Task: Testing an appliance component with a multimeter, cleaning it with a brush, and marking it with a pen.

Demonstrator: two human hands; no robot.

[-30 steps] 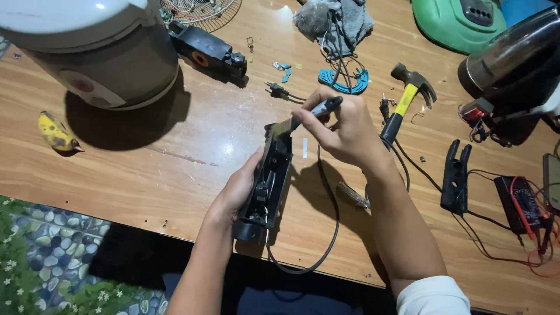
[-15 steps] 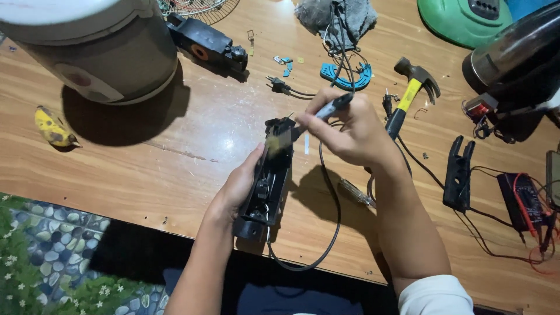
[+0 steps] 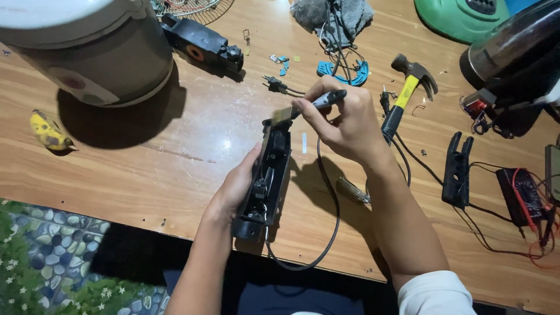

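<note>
Head view, looking down on a wooden surface.

Left hand: grasping a long black housing, open side up, held at a slant over the near half of the surface. Fingers wrap the left flank; inner parts show in the open face. A black cord leaves the lower end, loops past the near edge and climbs toward the right hand.

Right hand: clenched on a small brush with a dark handle. I see its pale bristles at the top end of the housing, touching or just above it; I cannot tell which.

Around them:
- Large grey-white appliance at far left, casting a heavy shadow.
- Yellow scrap, peel-like, near the left edge.
- Black block-shaped part just right of the appliance.
- Two-pin plug beyond the housing's top.
- Blue plastic piece under a grey cloth with wires.
- Hammer, yellow-and-black handle, just right of the right hand.
- Black clip-shaped part farther right.
- Meter with red and black leads near the right edge.
- Green casing and dark glossy vessel at far right.
- Screwdriver lies under the right forearm, partly hidden.
</note>
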